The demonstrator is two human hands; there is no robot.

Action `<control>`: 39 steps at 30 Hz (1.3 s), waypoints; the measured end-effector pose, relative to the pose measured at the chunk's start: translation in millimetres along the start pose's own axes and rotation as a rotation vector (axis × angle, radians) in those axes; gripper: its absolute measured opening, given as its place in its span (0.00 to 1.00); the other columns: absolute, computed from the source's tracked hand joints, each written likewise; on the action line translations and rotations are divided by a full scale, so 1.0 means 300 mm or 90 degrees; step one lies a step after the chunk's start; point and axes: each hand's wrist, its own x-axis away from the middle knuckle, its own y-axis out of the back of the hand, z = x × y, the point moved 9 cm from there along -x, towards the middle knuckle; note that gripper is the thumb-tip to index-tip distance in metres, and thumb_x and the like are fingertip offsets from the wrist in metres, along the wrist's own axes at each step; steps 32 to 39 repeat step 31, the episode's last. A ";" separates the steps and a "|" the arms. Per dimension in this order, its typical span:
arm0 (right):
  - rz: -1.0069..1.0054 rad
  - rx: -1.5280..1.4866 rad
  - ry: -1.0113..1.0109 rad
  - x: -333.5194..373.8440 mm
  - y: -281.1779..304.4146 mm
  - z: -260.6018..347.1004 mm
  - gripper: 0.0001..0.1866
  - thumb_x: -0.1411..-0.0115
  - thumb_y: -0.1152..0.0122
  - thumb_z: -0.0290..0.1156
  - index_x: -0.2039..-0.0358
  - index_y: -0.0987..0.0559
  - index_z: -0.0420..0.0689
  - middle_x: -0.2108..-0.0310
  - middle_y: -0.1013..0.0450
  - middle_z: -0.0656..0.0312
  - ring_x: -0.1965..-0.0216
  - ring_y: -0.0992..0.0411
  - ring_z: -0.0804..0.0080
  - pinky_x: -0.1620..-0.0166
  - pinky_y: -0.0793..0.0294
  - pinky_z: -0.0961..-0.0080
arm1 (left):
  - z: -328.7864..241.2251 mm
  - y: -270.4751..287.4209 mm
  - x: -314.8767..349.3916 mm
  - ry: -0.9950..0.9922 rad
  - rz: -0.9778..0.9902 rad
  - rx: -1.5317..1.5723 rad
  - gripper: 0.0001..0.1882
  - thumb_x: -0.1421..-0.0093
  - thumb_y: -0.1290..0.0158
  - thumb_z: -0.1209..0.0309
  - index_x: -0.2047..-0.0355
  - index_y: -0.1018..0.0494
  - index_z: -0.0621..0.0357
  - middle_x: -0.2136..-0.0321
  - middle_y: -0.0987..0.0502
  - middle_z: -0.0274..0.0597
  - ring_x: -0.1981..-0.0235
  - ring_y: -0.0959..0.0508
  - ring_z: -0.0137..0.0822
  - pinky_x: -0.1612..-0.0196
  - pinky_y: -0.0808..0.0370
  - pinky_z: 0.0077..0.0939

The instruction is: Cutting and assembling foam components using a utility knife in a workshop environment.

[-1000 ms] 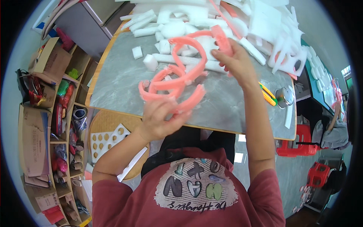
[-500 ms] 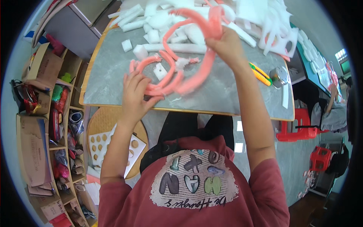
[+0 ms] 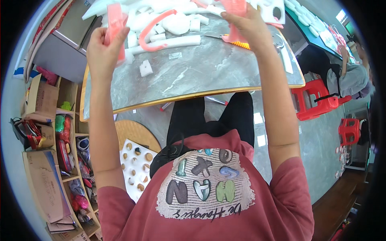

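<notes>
My left hand (image 3: 103,50) is closed around pink foam pieces (image 3: 115,18), held upright above the table's left part. In my right hand (image 3: 251,30), thumb and fingers grip more pink foam (image 3: 234,7) at the far right of the table. A curved pink foam strip (image 3: 143,35) lies between the hands, among white foam offcuts (image 3: 177,25). Just below the right hand's foam is a yellow utility knife (image 3: 241,45), partly covered, its blade pointing left. A small white foam block (image 3: 145,68) with holes rests nearer the table's front.
The grey table (image 3: 193,76) has a wooden edge. A shelf (image 3: 66,160) with boxes and bags stands left. Below is a round woven stool top (image 3: 134,130) bearing a white sheet with holes (image 3: 134,168). Red stools (image 3: 315,100) and another person (image 3: 350,76) are on the right.
Both hands have moved away toward the table's far side and spread apart, the left one lifting pink foam off the tabletop. One curved pink strip now lies among the white offcuts.
</notes>
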 end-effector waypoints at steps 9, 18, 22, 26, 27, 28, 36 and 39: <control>0.120 -0.085 0.099 0.032 -0.241 0.207 0.33 0.53 0.34 0.35 0.49 0.35 0.35 0.52 0.32 0.53 0.50 0.34 0.65 0.48 0.35 0.71 | -0.271 -0.394 -0.035 0.169 0.293 0.784 0.20 0.36 0.55 0.58 0.53 0.34 0.63 0.60 0.27 0.41 0.61 0.25 0.31 0.57 0.26 0.26; 0.015 -0.221 -0.079 0.002 -0.008 -0.079 0.22 0.54 0.34 0.35 0.60 0.25 0.38 0.65 0.26 0.60 0.67 0.29 0.74 0.61 0.30 0.78 | -0.118 -0.372 -0.159 -0.154 0.405 0.024 0.16 0.42 0.49 0.61 0.61 0.26 0.62 0.67 0.23 0.41 0.62 0.24 0.34 0.57 0.29 0.24; -0.009 -0.343 -0.178 0.009 0.118 -0.149 0.15 0.51 0.37 0.30 0.63 0.26 0.39 0.67 0.28 0.62 0.70 0.30 0.74 0.68 0.30 0.77 | 0.264 -0.371 -0.178 -0.225 0.211 -0.382 0.30 0.51 0.45 0.49 0.61 0.27 0.68 0.61 0.25 0.61 0.59 0.25 0.49 0.54 0.31 0.38; 0.009 -0.505 -0.251 0.091 0.183 -0.143 0.18 0.49 0.37 0.33 0.60 0.29 0.40 0.66 0.29 0.58 0.67 0.28 0.65 0.63 0.26 0.67 | 0.268 -0.462 -0.173 -0.261 0.238 -0.398 0.23 0.52 0.43 0.55 0.69 0.27 0.66 0.73 0.26 0.59 0.68 0.26 0.55 0.63 0.30 0.42; 0.005 -0.505 -0.391 0.127 0.174 -0.159 0.20 0.48 0.37 0.34 0.57 0.30 0.39 0.64 0.29 0.57 0.64 0.28 0.60 0.59 0.25 0.61 | 0.285 -0.451 -0.192 -0.224 0.241 -0.424 0.20 0.52 0.44 0.58 0.71 0.28 0.67 0.75 0.27 0.59 0.70 0.26 0.56 0.65 0.31 0.42; 0.003 -0.449 -0.346 0.111 0.190 -0.206 0.23 0.51 0.35 0.38 0.57 0.27 0.41 0.63 0.28 0.56 0.64 0.27 0.64 0.58 0.27 0.67 | 0.274 -0.461 -0.228 -0.197 0.236 -0.436 0.18 0.51 0.45 0.60 0.73 0.29 0.67 0.76 0.27 0.59 0.72 0.27 0.56 0.67 0.31 0.43; -0.132 0.236 0.083 0.043 0.247 -0.121 0.30 0.54 0.34 0.41 0.50 0.30 0.46 0.51 0.33 0.51 0.50 0.32 0.57 0.45 0.36 0.60 | 0.152 -0.451 -0.369 -0.174 0.096 -0.299 0.15 0.50 0.47 0.63 0.73 0.30 0.65 0.78 0.26 0.55 0.75 0.26 0.55 0.68 0.30 0.43; -0.132 0.236 0.083 0.043 0.247 -0.121 0.30 0.54 0.34 0.41 0.50 0.30 0.46 0.51 0.33 0.51 0.50 0.32 0.57 0.45 0.36 0.60 | 0.152 -0.451 -0.369 -0.174 0.096 -0.299 0.15 0.50 0.47 0.63 0.73 0.30 0.65 0.78 0.26 0.55 0.75 0.26 0.55 0.68 0.30 0.43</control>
